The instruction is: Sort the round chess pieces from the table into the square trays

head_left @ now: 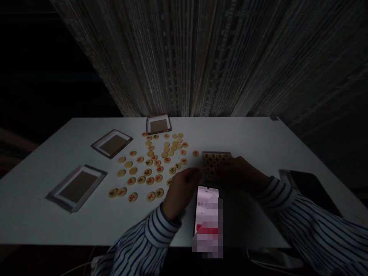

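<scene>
Beside a small box (216, 153) filled with rows of round Chinese chess pieces (212, 163), my left hand (181, 189) is closed, thumb and fingers curled together. Whatever those fingers hold, if anything, is hidden. My right hand (244, 172) reaches over the box's right part, its fingers bent down onto the pieces. Deep shadow hides its fingertips and anything between them. Many loose wooden Chinese chess pieces (150, 180) lie scattered left of my hands, some showing red or black characters, others plain side up. One red-marked piece (195, 153) lies just left of the box.
A lit phone (205, 205) showing a timer lies in front of the box. Three shallow trays or lids (77, 187) stand on the left and back of the white table (244, 134). A dark flat device (312, 189) lies right. A curtain (184, 57) hangs behind.
</scene>
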Action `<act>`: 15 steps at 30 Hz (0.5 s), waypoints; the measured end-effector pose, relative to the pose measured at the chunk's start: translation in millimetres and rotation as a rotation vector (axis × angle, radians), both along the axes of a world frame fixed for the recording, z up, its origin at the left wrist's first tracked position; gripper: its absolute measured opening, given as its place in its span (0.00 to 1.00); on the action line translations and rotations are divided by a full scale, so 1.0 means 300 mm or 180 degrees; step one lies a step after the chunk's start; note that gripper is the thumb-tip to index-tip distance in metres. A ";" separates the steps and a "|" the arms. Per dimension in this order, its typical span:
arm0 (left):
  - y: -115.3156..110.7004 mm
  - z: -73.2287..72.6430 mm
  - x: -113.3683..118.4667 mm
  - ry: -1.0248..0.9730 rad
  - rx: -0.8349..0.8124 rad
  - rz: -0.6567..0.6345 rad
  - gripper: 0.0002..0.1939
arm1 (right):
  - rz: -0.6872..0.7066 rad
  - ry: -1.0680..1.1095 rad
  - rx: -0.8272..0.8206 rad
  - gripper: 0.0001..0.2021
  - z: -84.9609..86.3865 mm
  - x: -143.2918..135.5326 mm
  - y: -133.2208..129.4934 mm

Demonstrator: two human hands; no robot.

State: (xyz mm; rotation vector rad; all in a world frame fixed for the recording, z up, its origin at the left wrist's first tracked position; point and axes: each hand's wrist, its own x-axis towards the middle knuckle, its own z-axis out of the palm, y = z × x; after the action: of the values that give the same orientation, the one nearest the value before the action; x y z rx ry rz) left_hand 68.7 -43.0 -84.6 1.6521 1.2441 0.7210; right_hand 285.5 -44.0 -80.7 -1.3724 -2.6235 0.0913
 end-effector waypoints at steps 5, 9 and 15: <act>-0.010 -0.005 -0.009 -0.0022 -0.0037 -0.0041 0.14 | -0.0100 -0.0314 -0.0178 0.10 0.018 -0.015 -0.007; -0.013 -0.003 -0.015 0.0087 -0.0063 -0.0061 0.15 | -0.0127 -0.0362 -0.0264 0.11 0.007 -0.009 -0.001; -0.022 0.008 -0.019 0.0091 -0.0141 -0.0051 0.16 | -0.0049 -0.0292 -0.0163 0.09 -0.011 -0.008 0.005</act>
State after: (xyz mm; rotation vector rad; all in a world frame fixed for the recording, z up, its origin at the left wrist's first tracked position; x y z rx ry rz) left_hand 63.0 -49.5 -82.1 1.6395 1.2569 0.6578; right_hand 283.1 -42.6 -84.1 -1.4463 -2.7025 0.0965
